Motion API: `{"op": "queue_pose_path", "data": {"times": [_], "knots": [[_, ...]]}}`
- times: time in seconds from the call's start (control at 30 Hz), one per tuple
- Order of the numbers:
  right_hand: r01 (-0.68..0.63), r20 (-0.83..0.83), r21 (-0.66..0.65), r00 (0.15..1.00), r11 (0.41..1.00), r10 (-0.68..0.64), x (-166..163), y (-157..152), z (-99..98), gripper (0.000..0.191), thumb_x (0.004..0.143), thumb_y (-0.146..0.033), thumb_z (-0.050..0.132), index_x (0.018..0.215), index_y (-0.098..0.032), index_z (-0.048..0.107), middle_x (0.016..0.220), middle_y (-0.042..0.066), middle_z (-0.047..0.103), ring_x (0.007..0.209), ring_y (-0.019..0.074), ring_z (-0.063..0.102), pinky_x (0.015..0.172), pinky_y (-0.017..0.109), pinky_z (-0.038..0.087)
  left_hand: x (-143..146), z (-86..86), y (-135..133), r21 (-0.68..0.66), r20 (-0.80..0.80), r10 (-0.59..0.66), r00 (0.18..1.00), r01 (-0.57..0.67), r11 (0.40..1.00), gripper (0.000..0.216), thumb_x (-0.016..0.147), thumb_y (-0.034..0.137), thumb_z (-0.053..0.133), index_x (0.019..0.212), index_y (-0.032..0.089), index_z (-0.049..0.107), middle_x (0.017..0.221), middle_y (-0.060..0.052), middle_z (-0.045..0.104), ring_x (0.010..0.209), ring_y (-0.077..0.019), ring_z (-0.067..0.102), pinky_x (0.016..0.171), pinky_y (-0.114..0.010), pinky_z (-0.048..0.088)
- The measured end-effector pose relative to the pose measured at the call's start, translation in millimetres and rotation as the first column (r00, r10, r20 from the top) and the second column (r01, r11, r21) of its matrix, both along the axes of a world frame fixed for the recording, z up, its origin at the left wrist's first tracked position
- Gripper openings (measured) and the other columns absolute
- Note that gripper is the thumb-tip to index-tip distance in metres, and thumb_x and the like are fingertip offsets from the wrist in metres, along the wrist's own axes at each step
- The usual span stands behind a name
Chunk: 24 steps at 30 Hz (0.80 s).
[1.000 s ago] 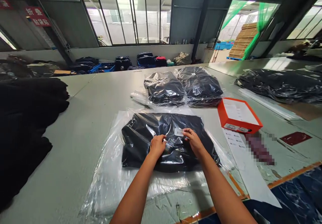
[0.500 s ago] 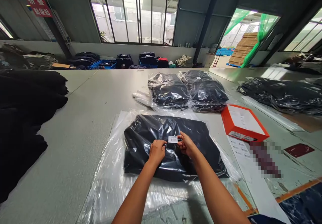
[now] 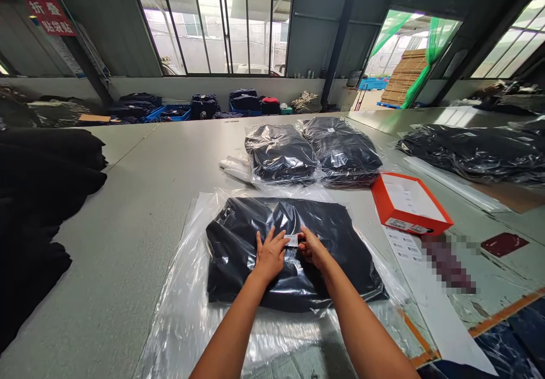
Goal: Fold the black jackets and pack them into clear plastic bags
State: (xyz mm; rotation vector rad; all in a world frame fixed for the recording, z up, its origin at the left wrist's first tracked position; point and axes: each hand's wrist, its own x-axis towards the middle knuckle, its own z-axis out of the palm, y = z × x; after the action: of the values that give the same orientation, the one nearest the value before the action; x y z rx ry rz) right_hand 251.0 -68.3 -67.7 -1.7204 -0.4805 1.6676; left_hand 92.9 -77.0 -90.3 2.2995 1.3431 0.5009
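Note:
A folded black garment in a clear plastic bag [image 3: 340, 254] lies on the grey table [image 3: 136, 220] in front of me. A small white barcode label [image 3: 292, 240] sits on the bag's middle. My left hand [image 3: 269, 256] lies on the bag with fingers spread, its fingertips at the label's left edge. My right hand [image 3: 312, 248] is curled, its fingertips pinching the label's right edge against the plastic.
Two stacks of bagged black garments [image 3: 315, 149] stand behind. An orange box [image 3: 407, 204] and a white label sheet [image 3: 421, 288] lie at the right. Black cloth piles [image 3: 38, 197] fill the left; more bagged garments [image 3: 477, 152] lie far right.
The label has come down onto the bag's middle. My left hand has gone from a fist to spread fingers pressing beside it; my right hand still pinches the label.

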Motion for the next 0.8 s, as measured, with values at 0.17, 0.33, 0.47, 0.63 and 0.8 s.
{"op": "queue_pose_path", "data": {"times": [0.17, 0.33, 0.47, 0.63, 0.8], "knots": [[-0.02, 0.074, -0.006, 0.997, 1.0, 0.02, -2, -1, -6.5, 0.036, 0.089, -0.052, 0.028, 0.086, -0.021, 0.047, 0.041, -0.009, 0.035, 0.027, 0.0048, 0.021, 0.032, 0.015, 0.013, -2, -12.2, -2, -0.044, -0.128, -0.105, 0.986, 0.1, 0.994, 0.047, 0.089, 0.04, 0.038, 0.136, 0.039, 0.036, 0.148, 0.005, 0.031, 0.14, -0.0285, 0.005, 0.101, -0.069, -0.014], [-0.068, 0.355, 0.081, 0.934, 0.994, 0.035, 0, -3, -11.2, 0.041, 0.086, -0.053, 0.036, 0.101, -0.02, 0.056, 0.049, -0.004, 0.047, 0.037, 0.0101, 0.039, 0.039, 0.021, 0.031, -2, -23.7, -4, -0.049, -0.203, -0.123, 0.972, 0.115, 0.992, 0.054, 0.088, 0.047, 0.037, 0.141, 0.038, 0.027, 0.151, 0.006, 0.021, 0.14, -0.0284, -0.001, 0.101, -0.066, -0.016], [-0.35, 0.813, 0.292, 0.58, 0.89, -0.039, 0, -16, -7.2, 0.039, 0.086, -0.035, 0.038, 0.12, -0.024, 0.056, 0.094, 0.007, 0.066, 0.089, 0.0199, 0.06, 0.079, 0.032, 0.046, -1, -22.3, -3, -0.048, -0.21, -0.121, 0.97, 0.113, 0.992, 0.056, 0.087, 0.046, 0.039, 0.141, 0.038, 0.027, 0.151, 0.005, 0.021, 0.14, -0.0287, 0.0, 0.1, -0.067, -0.016], [-0.757, 0.994, -0.069, 0.001, 0.649, 0.106, -8, -34, -15.7, 0.048, 0.085, -0.029, 0.04, 0.132, -0.03, 0.048, 0.143, 0.002, 0.039, 0.136, 0.0285, 0.019, 0.108, 0.053, 0.015, -4, -5.7, 4, -0.029, -0.198, -0.103, 0.975, 0.099, 0.995, 0.057, 0.084, 0.042, 0.046, 0.139, 0.04, 0.03, 0.151, 0.006, 0.021, 0.14, -0.0315, 0.0, 0.098, -0.071, -0.014], [-0.686, 0.969, -0.245, -0.198, 0.686, 0.148, -7, -29, -32.3, 0.055, 0.086, -0.047, 0.039, 0.139, -0.043, 0.028, 0.153, -0.005, 0.012, 0.138, 0.035, -0.007, 0.1, 0.068, -0.005, -8, -6.1, 10, -0.033, -0.233, 0.017, 0.972, -0.025, 0.999, 0.067, 0.077, 0.056, 0.051, 0.139, 0.043, 0.028, 0.152, 0.007, 0.014, 0.137, -0.0393, -0.01, 0.096, -0.072, -0.014]]}}
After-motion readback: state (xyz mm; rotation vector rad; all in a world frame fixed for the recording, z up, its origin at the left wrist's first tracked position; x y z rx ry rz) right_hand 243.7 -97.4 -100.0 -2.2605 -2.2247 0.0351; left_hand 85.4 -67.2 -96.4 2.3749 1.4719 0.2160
